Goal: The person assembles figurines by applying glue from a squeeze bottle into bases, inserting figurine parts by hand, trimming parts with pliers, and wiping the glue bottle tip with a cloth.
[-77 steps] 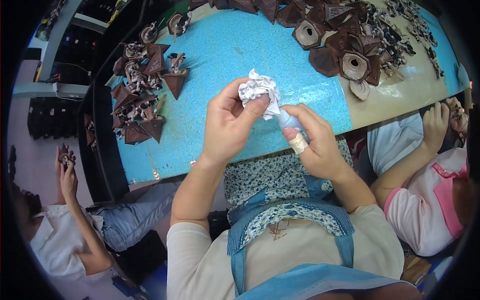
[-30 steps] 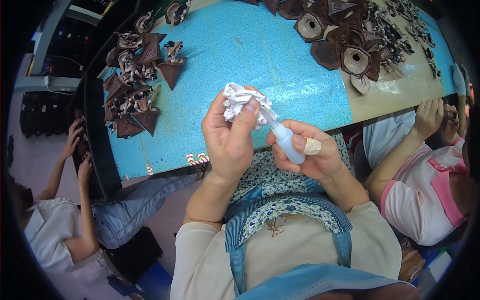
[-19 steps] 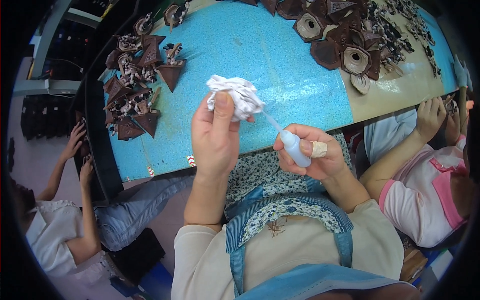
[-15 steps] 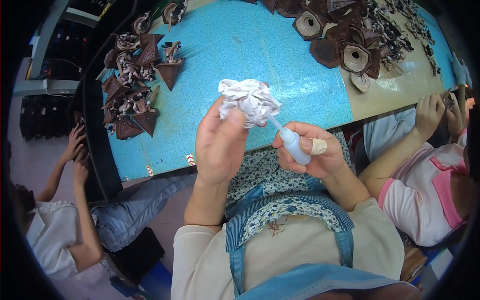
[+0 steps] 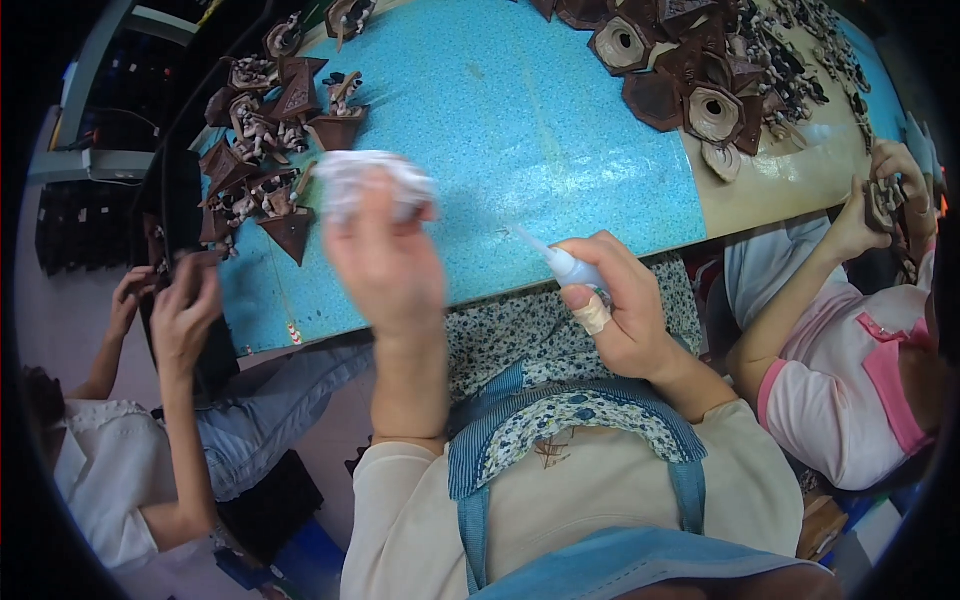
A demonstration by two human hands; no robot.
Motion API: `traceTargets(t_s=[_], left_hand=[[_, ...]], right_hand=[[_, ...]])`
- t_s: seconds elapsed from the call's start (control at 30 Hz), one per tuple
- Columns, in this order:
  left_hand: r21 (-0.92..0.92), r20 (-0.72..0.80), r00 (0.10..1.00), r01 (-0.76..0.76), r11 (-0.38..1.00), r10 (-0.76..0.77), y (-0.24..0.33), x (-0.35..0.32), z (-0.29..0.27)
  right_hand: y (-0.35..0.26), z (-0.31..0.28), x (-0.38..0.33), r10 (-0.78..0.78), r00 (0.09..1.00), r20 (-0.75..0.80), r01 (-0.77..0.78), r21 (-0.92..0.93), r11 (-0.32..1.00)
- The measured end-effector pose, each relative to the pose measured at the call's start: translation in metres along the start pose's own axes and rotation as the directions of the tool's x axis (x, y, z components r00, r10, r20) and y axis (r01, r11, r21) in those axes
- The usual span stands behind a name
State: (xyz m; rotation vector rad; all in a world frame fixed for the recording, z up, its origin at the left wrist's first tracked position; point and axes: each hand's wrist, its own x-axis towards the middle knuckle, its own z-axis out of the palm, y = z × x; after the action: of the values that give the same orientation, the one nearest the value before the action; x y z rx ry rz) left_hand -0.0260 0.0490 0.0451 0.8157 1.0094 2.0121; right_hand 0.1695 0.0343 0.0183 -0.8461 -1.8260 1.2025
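Observation:
My left hand (image 5: 388, 265), smeared by motion, grips a crumpled white cloth (image 5: 338, 182) above the blue tabletop, close to the brown pieces on the left. Closed around a small translucent squeeze bottle (image 5: 578, 270) is my right hand (image 5: 632, 315), with a beige plaster on its thumb. The bottle's long thin nozzle tilts up and to the left, apart from the cloth, over the table's near edge. My fingers hide part of the bottle's body.
Brown pointed pieces with small figures (image 5: 285, 130) crowd the table's left end. More brown hexagonal pieces (image 5: 655, 100) lie at the far right on a tan sheet (image 5: 735, 205). Co-workers' hands are at the left edge (image 5: 185, 310) and at the right (image 5: 850, 225), holding a piece.
My left hand has swung left with the cloth, away from the bottle's nozzle. My right hand has shifted slightly left with the bottle. The co-workers' hands have moved too.

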Motion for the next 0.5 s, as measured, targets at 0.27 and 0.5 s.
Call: traceTargets(t_s=[0.27, 0.5], left_hand=[[0.052, 0.123, 0.953, 0.273, 0.961, -0.278, 0.000, -0.029, 0.017], [0.330, 0.262, 0.952, 0.064, 0.942, -0.156, -0.010, -0.041, 0.006]], right_hand=[[0.003, 0.002, 0.000, -0.064, 0.993, -0.103, 0.061, -0.031, 0.998], [0.000, 0.008, 0.001, -0.120, 0.990, -0.072, 0.114, -0.082, 0.990]])
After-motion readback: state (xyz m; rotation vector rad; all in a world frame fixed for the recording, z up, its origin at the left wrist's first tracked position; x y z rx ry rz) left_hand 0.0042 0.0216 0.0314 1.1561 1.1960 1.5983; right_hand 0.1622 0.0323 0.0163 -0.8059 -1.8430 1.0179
